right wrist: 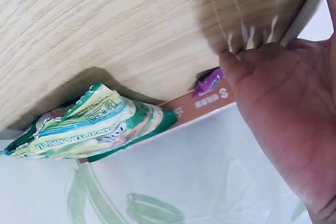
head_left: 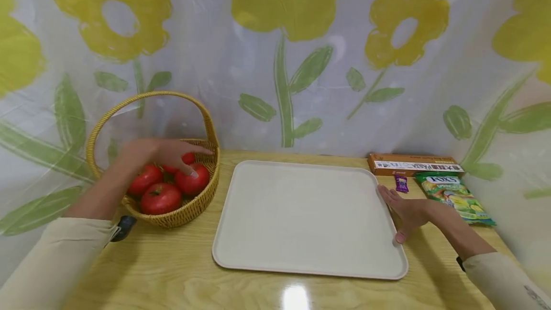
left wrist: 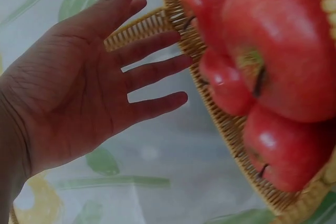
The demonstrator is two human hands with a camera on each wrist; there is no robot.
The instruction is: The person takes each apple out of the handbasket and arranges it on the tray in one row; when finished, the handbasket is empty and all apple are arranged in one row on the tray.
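My left hand hovers over a woven yellow basket with a tall handle, at the left of the table. Several red apples fill the basket; their stems show in the left wrist view. The palm and spread fingers of that hand hold nothing. At the right edge of a large white tray, my right hand rests with fingers extended and thumb at the rim. From the right wrist view, the fingers of this hand point down toward the tabletop beside the tray.
Behind the right hand lie a small purple-wrapped candy, a brown pasta box and a green snack bag. A flower-printed curtain closes off the back and sides of the wooden table.
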